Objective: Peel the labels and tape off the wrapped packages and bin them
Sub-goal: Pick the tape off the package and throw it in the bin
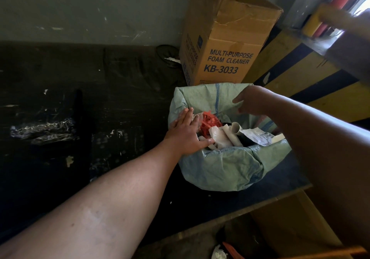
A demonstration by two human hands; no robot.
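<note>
A bin lined with a pale green woven sack (218, 166) stands on the dark floor. Inside lie curled strips of beige tape (222, 136), a red tangle of plastic strapping (210, 121) and a white printed label (258, 135). My left hand (188, 134) lies flat on the sack's left rim, fingers spread, thumb touching the tape strips. My right hand (252, 100) hovers over the far rim with fingers loosely curled downward; nothing shows in it. No wrapped package is in view.
An open cardboard box marked "Multi-purpose foam cleaner" (226, 44) stands just behind the bin. Yellow and black boxes (300, 78) sit to the right. Crumpled clear plastic (44, 130) lies on the dark floor at left. A blurred brown shape (346, 38) crosses the top right.
</note>
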